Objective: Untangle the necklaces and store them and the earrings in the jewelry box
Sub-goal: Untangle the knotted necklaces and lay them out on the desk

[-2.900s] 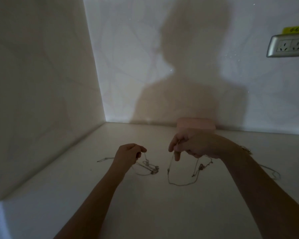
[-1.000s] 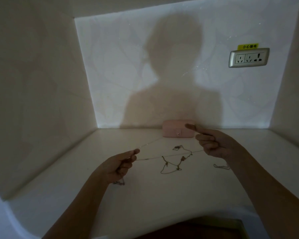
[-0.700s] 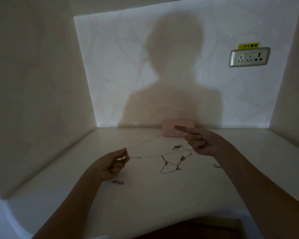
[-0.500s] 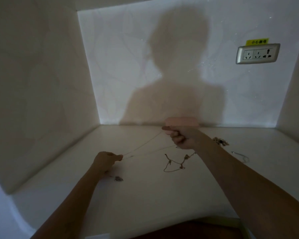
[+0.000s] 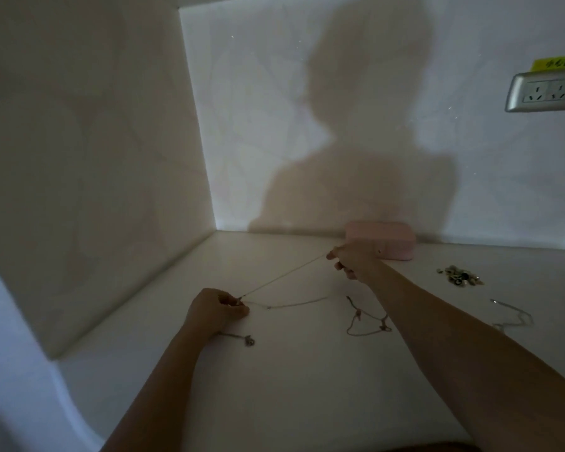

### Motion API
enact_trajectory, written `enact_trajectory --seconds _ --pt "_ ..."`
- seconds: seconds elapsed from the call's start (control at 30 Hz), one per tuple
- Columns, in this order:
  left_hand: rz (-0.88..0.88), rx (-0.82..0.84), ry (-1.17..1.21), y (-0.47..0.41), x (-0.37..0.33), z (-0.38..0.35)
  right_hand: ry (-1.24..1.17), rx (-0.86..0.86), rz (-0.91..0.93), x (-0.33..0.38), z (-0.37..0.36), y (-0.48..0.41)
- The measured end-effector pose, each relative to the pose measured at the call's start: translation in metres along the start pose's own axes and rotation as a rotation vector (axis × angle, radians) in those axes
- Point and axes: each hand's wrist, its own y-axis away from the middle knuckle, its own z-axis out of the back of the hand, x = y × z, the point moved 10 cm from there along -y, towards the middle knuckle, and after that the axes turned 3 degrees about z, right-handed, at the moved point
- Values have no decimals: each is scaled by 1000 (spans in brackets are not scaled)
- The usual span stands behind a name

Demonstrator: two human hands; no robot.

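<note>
1. Necklace chain [image 5: 282,276] is stretched taut in the air between the two hands. The left hand [image 5: 214,309], low over the table [image 5: 307,386] on the near side, pinches one end between thumb and fingertips. The right hand [image 5: 349,261], farther off and to the right, pinches the other end with fingers curled.
2. A slack strand [image 5: 294,303] leaves the left hand and lies on the table toward the right; I cannot tell whether it belongs to the same chain.
3. Right of that strand a beaded necklace [image 5: 366,322] lies in a loose loop, partly hidden under the right forearm. A small pendant piece [image 5: 248,340] lies beside the left wrist, on the near side.
4. Behind the right hand the pink jewelry box [image 5: 392,238] stands shut against the far wall. Right of it the earrings [image 5: 460,276] sit in a heap, and nearer, at the far right, lies another thin chain [image 5: 514,318].
5. Risks, as I judge them: pulling harder on so fine a chain could snap a link or tighten a knot. If the right forearm is lowered, it could drag the beaded necklace. The slack strand may snag on that necklace when lifted.
</note>
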Motion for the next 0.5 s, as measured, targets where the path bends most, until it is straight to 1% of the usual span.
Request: enact_trajectory --seconds 0.07,0.13,0.23,0.4,0.5 --pt "-7 83 111 1 -1 -4 87 -10 -8 -3 -2 -9" --pt "8 162 121 2 0 -9 184 -16 -10 -8 -1 -19" --pt "65 228 127 0 6 -13 275 -63 65 -12 4 -37" --pt "97 154 154 2 5 -5 522 -159 182 -8 6 -47" --pt "81 92 137 0 3 -1 601 -193 239 -3 1 -48"
